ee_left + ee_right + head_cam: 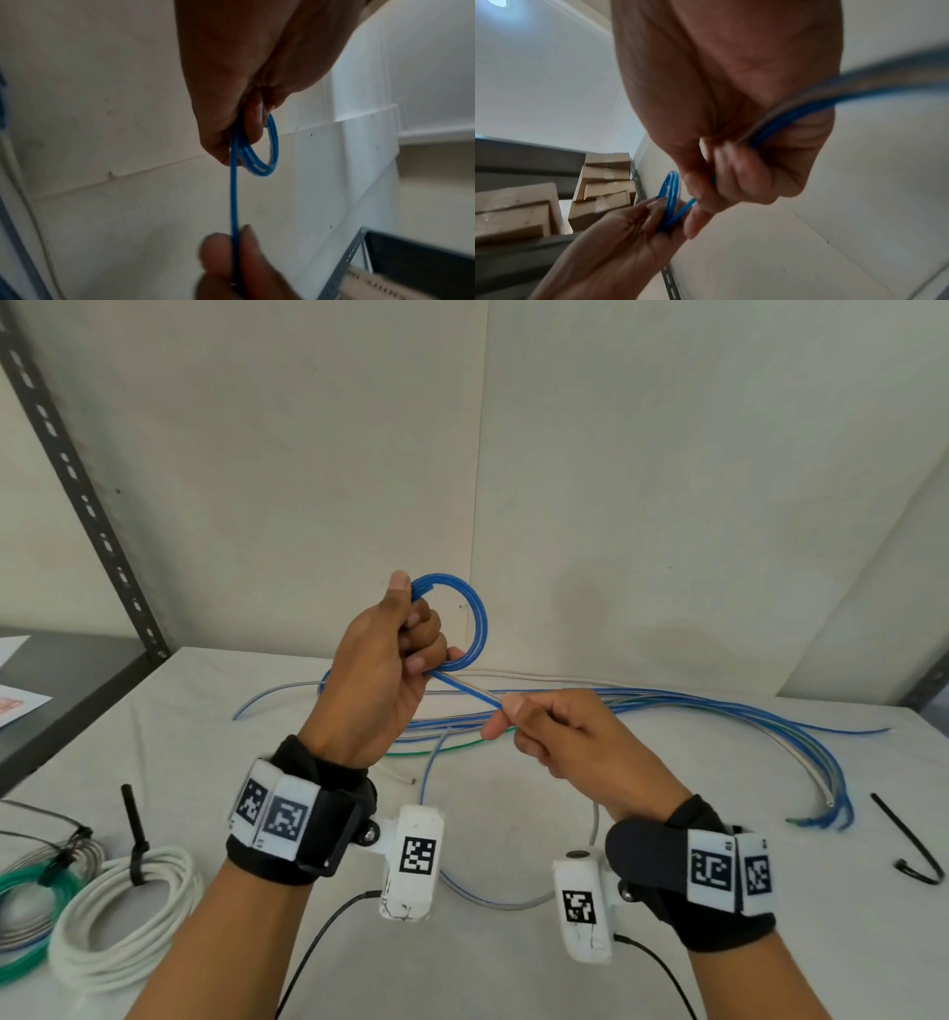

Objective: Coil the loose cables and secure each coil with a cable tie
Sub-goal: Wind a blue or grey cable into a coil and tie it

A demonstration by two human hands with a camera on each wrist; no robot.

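Note:
My left hand (405, 629) is raised above the table and grips a small coil of blue cable (475, 618) between thumb and curled fingers; the same blue coil (270, 154) hangs from those fingers in the left wrist view. From the coil a straight run of the cable leads down to my right hand (506, 719), which pinches it between thumb and forefinger. In the right wrist view the blue cable (782, 123) passes through my right hand toward the coil (671, 194). More loose cables (719, 706), blue, green and white, lie across the back of the table.
Tied coils sit at front left: a white coil (123, 922) with a black tie, a green one (20, 896) and a grey one. A loose black cable tie (909, 839) lies at the right. A grey shelf upright (77, 480) stands at left; cardboard boxes (603, 182) sit on shelving.

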